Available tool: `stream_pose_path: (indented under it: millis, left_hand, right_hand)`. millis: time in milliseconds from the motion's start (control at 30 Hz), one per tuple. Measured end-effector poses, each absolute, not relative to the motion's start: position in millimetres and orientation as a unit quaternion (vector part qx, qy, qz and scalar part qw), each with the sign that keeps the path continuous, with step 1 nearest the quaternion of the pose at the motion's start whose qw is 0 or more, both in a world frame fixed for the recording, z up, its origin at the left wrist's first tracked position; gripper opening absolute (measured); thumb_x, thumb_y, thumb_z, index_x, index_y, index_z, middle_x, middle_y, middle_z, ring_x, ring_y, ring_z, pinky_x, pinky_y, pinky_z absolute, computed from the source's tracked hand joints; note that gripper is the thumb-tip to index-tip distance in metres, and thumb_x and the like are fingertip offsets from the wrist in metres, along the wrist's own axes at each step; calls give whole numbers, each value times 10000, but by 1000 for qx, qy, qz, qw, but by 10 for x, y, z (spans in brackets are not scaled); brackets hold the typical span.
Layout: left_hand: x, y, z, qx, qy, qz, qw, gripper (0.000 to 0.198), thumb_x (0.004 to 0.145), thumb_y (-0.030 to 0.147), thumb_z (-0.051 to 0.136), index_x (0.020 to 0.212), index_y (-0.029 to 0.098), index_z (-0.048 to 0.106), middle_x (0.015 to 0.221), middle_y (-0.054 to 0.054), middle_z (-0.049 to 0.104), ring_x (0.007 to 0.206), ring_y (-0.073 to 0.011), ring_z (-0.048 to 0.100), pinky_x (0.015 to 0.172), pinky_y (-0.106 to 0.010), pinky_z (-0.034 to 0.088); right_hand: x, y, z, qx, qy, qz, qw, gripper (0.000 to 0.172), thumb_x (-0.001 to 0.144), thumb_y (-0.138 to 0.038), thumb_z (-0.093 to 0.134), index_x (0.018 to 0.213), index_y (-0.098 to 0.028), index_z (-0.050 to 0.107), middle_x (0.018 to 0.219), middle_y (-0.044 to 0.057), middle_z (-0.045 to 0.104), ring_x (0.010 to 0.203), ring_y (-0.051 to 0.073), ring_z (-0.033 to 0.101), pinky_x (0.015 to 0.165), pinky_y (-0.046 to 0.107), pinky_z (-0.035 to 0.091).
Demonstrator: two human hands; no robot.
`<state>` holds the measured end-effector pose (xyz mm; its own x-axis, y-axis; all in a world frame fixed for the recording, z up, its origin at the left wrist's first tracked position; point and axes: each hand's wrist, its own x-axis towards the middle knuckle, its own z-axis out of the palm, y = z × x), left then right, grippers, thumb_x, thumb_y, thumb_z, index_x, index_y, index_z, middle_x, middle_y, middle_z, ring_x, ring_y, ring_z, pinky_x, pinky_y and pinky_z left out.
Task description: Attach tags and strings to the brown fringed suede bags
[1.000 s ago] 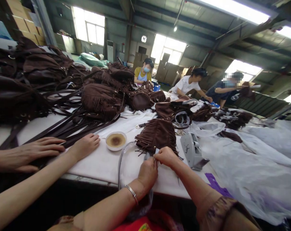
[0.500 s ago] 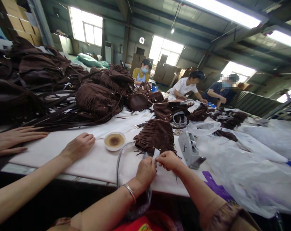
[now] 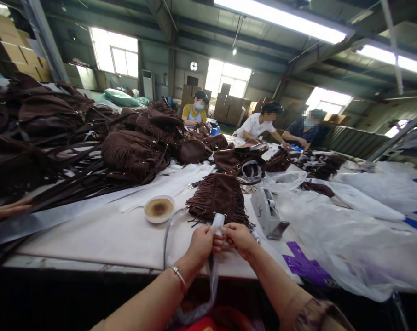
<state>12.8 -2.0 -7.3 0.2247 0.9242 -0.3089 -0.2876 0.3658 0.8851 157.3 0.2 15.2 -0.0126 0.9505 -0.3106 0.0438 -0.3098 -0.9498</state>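
A dark brown fringed bag (image 3: pixel 225 193) lies on the white-covered table in front of me. White translucent wrapping (image 3: pixel 218 220) covers its strap close to a metal ring. My left hand (image 3: pixel 202 243), with a bracelet at the wrist, is closed on this wrapped strap. Fingertips of my right hand (image 3: pixel 239 237) pinch the wrapping's right side, touching the left fingers. Below my hands the strap hangs in clear plastic (image 3: pixel 213 280) over the table edge and loops back up on the left. A round dish (image 3: pixel 159 209) with a brown-stained middle sits left of the bag.
A grey tape dispenser (image 3: pixel 268 214) stands right of the bag, with purple plastic (image 3: pixel 307 262) and crumpled clear bags (image 3: pixel 346 234) beyond. Brown bags (image 3: pixel 132 154) pile up at left. A co-worker's hand (image 3: pixel 8 212) is at the left edge. Several people work across the table.
The neighbour's arms at left have drawn back, and a long pale strip now stretches there. My hands stay at the wrapped strap, with the fingers closer together. The view has shifted slightly.
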Motion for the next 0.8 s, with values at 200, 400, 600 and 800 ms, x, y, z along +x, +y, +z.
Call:
stream_pose_path:
  millis: [200,400,600,800]
  left_hand:
    - [118,-16,24,305,445,411,735,237,887,342,589,899,105,580,751,-86,682,500,-88,586,462,-191,481]
    - [95,7,118,367,465,363,719,257,905,369,500,856,126,564,698,-40,636,483,-94,566,456,-208,452]
    - [-300,-106,221,610,524,316,502,178,861,316,516,822,159,588,722,-48,665,630,-171,635,549,-259,459]
    - [-496,-453,303,724,512,279,368,162,876,281,498,900,192,632,840,-50,682,782,-184,634,722,-280,463]
  right_hand:
    - [1578,-7,50,-541,-345,641,422,416,609,-495,754,730,-164,534,520,-78,466,399,31,313,371,163,172]
    - [1562,53,26,-570,-377,607,406,377,666,-467,736,697,-169,506,488,-74,465,368,31,317,349,157,181]
    - [1556,46,20,-562,-259,668,413,256,841,-376,647,830,-132,572,654,16,607,497,105,572,395,173,358]
    - [1406,459,65,-572,-188,654,458,191,947,-276,528,906,-109,612,729,67,657,550,142,618,474,236,482]
